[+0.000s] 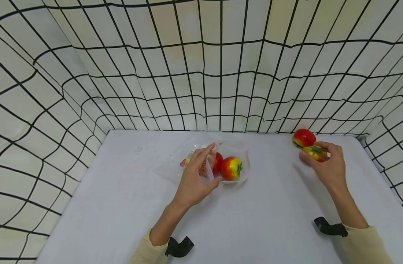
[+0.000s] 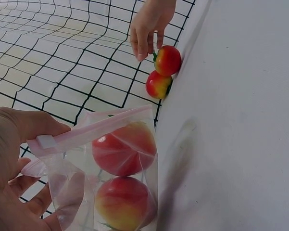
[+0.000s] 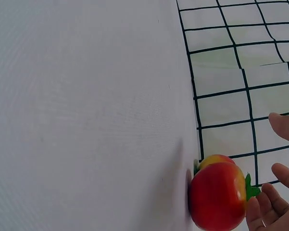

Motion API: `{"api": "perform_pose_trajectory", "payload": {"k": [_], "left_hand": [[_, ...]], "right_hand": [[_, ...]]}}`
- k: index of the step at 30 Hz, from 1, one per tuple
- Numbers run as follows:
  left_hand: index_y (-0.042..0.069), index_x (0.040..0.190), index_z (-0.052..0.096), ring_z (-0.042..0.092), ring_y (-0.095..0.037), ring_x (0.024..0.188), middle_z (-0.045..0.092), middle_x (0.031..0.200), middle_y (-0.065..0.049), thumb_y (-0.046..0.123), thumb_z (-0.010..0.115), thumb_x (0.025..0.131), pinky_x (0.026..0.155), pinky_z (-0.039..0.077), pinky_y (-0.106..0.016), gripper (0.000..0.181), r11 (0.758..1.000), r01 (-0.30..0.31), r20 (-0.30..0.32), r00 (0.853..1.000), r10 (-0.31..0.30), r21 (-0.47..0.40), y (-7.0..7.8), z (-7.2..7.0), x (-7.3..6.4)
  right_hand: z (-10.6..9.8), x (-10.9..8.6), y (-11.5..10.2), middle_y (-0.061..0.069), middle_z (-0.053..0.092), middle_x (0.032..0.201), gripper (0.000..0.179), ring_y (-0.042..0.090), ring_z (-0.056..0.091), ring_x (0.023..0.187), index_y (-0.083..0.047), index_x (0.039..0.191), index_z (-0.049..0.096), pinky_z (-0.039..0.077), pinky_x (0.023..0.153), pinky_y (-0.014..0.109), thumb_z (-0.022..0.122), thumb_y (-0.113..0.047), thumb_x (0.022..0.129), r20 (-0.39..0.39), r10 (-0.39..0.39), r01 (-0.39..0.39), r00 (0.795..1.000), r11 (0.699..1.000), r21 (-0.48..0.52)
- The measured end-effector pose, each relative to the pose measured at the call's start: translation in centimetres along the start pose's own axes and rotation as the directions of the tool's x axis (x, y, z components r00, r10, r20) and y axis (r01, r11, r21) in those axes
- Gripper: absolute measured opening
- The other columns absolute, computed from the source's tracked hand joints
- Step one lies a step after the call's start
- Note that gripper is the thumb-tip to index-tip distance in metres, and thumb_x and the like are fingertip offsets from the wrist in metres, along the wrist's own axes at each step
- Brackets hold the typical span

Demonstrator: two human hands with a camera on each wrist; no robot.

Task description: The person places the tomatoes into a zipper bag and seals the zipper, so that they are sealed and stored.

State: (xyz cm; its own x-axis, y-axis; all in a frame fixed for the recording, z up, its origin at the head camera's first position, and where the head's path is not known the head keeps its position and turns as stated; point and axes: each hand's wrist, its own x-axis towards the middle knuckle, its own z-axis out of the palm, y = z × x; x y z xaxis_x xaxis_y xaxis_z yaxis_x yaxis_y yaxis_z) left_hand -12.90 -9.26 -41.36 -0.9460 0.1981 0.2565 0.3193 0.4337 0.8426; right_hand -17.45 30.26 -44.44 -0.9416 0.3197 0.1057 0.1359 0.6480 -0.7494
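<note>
Red-and-yellow tomatoes (image 1: 230,168) with green leafy tops sit in a clear zip bag (image 1: 246,172) with a pink rim. My left hand (image 1: 193,179) is at the bag's mouth, thumb and fingers spread apart against the rim. In the left wrist view the thumb lies along the pink zip strip (image 2: 101,130). At the far right my right hand (image 1: 331,167) is over a tomato (image 3: 217,196), fingertips beside its green stalk and the thumb held away from it. Another tomato (image 1: 304,138) lies just behind that one, against it or very close.
A black wire grid (image 1: 204,73) stands around the back and sides of the white table (image 1: 254,220). Black curved pieces (image 1: 180,246) are worn at both wrists. A small coloured patch (image 1: 187,160) shows through the bag's left part.
</note>
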Motion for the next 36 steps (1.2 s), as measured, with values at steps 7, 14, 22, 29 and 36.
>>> {"api": "perform_pose_trajectory", "payload": {"k": [7, 14, 22, 29, 36], "left_hand": [[0.026, 0.16, 0.043, 0.06, -0.018, 0.119, 0.056, 0.142, 0.0, 0.007, 0.087, 0.079, 0.084, 0.061, -0.025, 0.094, 1.0, -0.001, -0.003, 1.0, 0.001, 0.002, 0.0, 0.1, 0.0], [0.029, 0.16, 0.042, 0.06, -0.018, 0.119, 0.056, 0.143, 0.001, 0.008, 0.088, 0.078, 0.084, 0.062, -0.028, 0.096, 1.0, 0.008, -0.008, 1.0, -0.008, 0.013, 0.0, 0.1, 0.0], [0.025, 0.159, 0.043, 0.06, -0.019, 0.118, 0.056, 0.143, 0.0, 0.008, 0.087, 0.078, 0.084, 0.062, -0.029, 0.094, 1.0, 0.0, -0.005, 1.0, 0.0, 0.008, 0.0, 0.2, 0.1], [0.025, 0.159, 0.044, 0.06, -0.019, 0.118, 0.056, 0.143, 0.0, 0.008, 0.087, 0.078, 0.083, 0.061, -0.025, 0.093, 1.0, -0.004, -0.007, 1.0, 0.004, 0.006, 0.0, 0.1, 0.1], [0.025, 0.159, 0.044, 0.06, -0.018, 0.118, 0.056, 0.143, 0.0, 0.009, 0.087, 0.078, 0.084, 0.062, -0.028, 0.093, 1.0, 0.0, -0.009, 1.0, 0.0, 0.011, -0.1, 0.2, 0.1]], "right_hand": [[-0.1, 0.3, 0.1, 0.023, 0.039, 0.154, 0.064, 0.039, 0.04, 0.141, -0.006, 0.147, 0.053, 0.049, 0.097, 0.025, 0.073, -0.04, 0.096, -0.007, 0.026, -0.026, 1.0, 0.999, -0.019], [-0.2, 0.7, 0.4, 0.025, 0.032, 0.163, 0.064, 0.045, 0.031, 0.149, -0.005, 0.149, 0.051, 0.039, 0.115, 0.068, 0.072, -0.036, 0.097, 0.005, 0.056, -0.056, 0.998, 0.998, -0.026], [-0.6, 1.2, 1.3, 0.029, 0.03, 0.163, 0.071, 0.047, 0.03, 0.149, -0.004, 0.157, 0.043, 0.038, 0.116, 0.067, 0.071, -0.033, 0.098, 0.023, 0.108, -0.106, 0.994, 0.993, -0.058], [-0.6, 1.3, 2.4, 0.035, 0.034, 0.156, 0.079, 0.052, 0.038, 0.138, 0.001, 0.16, 0.033, 0.051, 0.104, 0.061, 0.067, -0.04, 0.1, 0.137, 0.043, -0.03, 0.99, 0.995, -0.092], [-0.2, 1.1, 2.5, 0.033, 0.039, 0.153, 0.082, 0.052, 0.04, 0.135, -0.001, 0.159, 0.031, 0.05, 0.103, 0.063, 0.07, -0.04, 0.099, 0.175, 0.025, -0.013, 0.984, 0.997, -0.071]]}}
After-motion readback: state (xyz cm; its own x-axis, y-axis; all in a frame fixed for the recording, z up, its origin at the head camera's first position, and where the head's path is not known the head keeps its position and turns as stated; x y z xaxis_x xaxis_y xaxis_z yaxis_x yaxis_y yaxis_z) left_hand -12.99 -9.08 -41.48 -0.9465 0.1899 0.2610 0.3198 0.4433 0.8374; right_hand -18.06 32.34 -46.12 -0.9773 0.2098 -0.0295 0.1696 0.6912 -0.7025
